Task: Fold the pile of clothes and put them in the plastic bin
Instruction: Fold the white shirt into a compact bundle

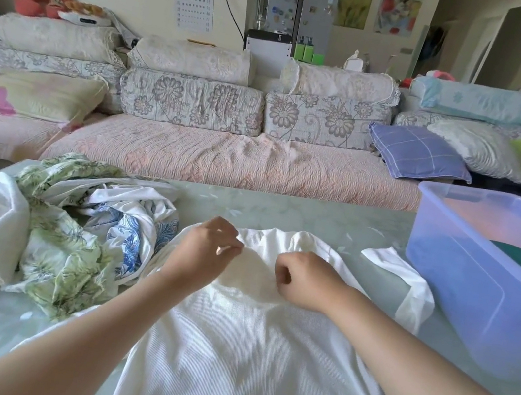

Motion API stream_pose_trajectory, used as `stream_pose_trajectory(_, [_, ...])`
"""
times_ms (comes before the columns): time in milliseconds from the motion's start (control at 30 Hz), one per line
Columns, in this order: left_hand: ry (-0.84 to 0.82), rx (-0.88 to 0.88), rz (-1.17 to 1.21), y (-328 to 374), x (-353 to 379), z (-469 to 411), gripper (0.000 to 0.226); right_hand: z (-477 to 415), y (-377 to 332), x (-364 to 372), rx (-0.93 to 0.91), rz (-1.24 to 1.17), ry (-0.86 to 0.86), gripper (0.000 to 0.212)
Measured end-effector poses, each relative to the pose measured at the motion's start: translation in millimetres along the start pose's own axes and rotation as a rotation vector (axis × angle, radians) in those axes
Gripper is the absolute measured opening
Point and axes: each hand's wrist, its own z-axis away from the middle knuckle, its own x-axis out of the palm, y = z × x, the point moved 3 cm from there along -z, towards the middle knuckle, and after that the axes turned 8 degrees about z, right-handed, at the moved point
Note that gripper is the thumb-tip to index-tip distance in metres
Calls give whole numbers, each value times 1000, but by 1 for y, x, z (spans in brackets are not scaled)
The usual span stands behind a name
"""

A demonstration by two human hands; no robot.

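The white shirt (242,351) is lying flat under both hands. The right hand (302,279) is pinching cloth at the neckline; whether the left hand (204,250) is gripping, I cannot tell. Just left of its fingers the pile (65,232) is crowding in and could be snagging any fold. The plastic bin (447,237) is sitting well to the right, with bare table (283,215) lying beyond the fingertips.

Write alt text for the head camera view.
The left hand and right hand pinch a white shirt near its collar, spread on a table. Unfolded clothes lie at left; a plastic bin stands at right.
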Motion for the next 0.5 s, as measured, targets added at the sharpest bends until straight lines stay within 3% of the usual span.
stream_pose_trajectory(67, [103,-9,68,6,-4,-2,8,2,2,1,46,-49,-72,24])
stream_pose_trajectory(100, [73,-47,85,9,-4,-3,9,3,2,5,61,-47,-170,37])
stream_pose_trajectory(200, [-393,-287,35,10,6,8,9,8,-4,18,45,14,-426,60])
stream_pose_trajectory(267, [-619,-346,-38,-2,13,21,7,7,-8,22,47,-47,-446,56])
stream_pose_trajectory(333, [-648,-353,-85,-12,16,27,4,5,-12,18,22,-26,-381,48])
stream_pose_trajectory(500, [-701,-361,-200,-10,14,26,31,4,-20,16,-83,109,-305,17])
